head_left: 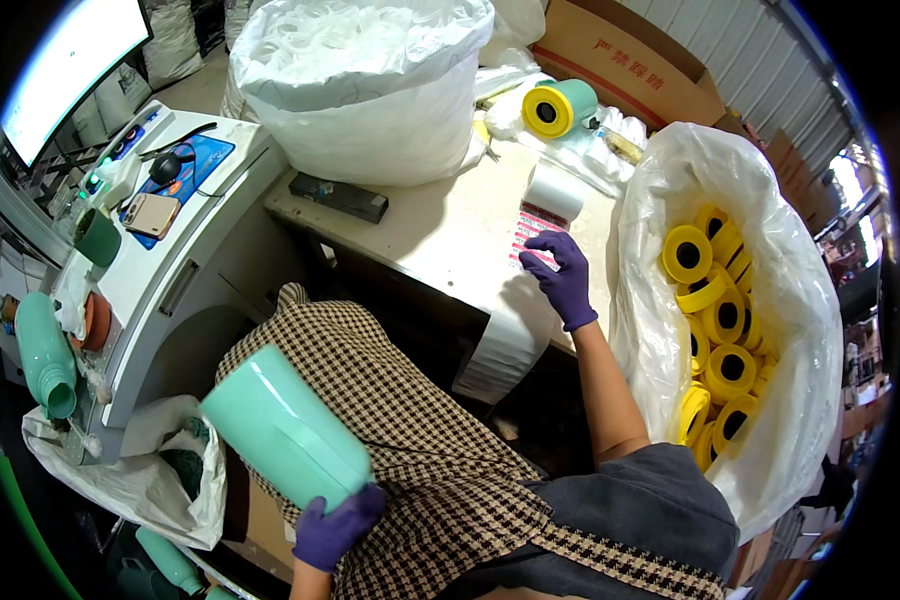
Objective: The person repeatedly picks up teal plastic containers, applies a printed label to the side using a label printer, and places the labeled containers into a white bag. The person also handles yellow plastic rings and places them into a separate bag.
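Observation:
My left hand (340, 525), in a purple glove, grips the end of a mint-green plastic bottle (285, 425), which lies tilted over my checked apron (400, 390). Above the table's front edge is my gloved right hand (562, 280), its thumb and forefinger curved with a gap between the tips. Just beyond those fingertips, a strip of red-and-white labels (536, 226) runs from a white roll (555, 192). Its pale backing strip (508, 345) hangs over the table edge. Whether the fingertips touch the strip is hard to see.
To the right stands a plastic-lined bag (660, 290) of yellow ring-shaped lids (730, 370). A big white sack (370, 120), a dark narrow box (338, 197) and a green jar with yellow lid (560, 107) occupy the table (440, 240). A phone (151, 215) lies on the left desk.

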Demonstrator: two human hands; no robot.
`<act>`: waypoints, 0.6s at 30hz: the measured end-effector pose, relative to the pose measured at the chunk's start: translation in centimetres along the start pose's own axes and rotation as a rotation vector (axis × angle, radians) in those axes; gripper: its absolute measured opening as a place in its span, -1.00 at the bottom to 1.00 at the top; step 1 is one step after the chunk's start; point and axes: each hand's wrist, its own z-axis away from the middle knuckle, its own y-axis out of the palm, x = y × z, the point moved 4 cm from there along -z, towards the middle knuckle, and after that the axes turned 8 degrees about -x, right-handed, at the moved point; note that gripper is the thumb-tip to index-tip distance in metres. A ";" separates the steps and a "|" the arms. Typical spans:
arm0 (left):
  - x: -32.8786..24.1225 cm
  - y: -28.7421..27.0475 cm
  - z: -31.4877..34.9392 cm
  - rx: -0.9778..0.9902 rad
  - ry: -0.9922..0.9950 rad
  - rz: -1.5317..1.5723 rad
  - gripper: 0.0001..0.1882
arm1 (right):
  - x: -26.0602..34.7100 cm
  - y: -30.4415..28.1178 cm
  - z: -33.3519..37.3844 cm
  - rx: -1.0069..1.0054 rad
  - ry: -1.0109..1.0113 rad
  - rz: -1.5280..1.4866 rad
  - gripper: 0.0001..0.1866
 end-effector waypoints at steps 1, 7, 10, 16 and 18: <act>-0.2 0.3 -0.2 0.010 0.026 0.003 -0.69 | -1.4 -0.1 0.1 0.011 -0.046 0.086 -0.78; 0.2 -0.3 -2.2 0.035 0.064 -0.104 -0.65 | -6.0 2.1 1.5 0.032 0.123 0.376 -0.76; 0.1 -0.8 -2.8 0.005 -0.013 -0.071 -0.59 | -5.5 2.5 1.8 -0.020 0.147 0.274 -0.83; -0.6 0.8 -1.7 0.110 0.459 -0.646 -0.37 | -1.6 1.8 1.8 -0.172 -0.224 0.224 -0.90; -2.3 2.2 0.3 0.190 0.823 -1.183 -0.22 | 5.0 3.2 0.2 -0.153 -0.120 -0.002 -0.96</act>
